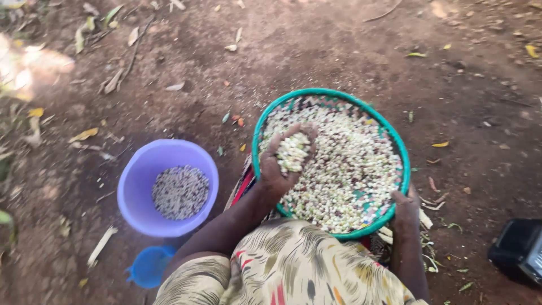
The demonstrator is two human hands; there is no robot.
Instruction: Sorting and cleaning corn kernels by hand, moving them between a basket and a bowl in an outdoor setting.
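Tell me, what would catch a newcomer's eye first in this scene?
Probably the round woven tray with a green rim, right of centre, heaped with pale kernels. The left hand is cupped over it holding a scoop of kernels, while the right hand grips the near rim. On the bare earth to the left stands a purple bowl with speckled grain in its bottom.

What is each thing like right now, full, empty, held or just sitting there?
Left hand: cupped palm up, holding a heap of pale kernels.
Right hand: gripping the tray's near rim.
Round woven tray: green-rimmed, covered with mixed kernels, resting on the lap.
Purple bucket: upright on the dirt, a shallow layer of speckled grain at the bottom.
Small blue container: on the ground beside the bucket, contents not visible.
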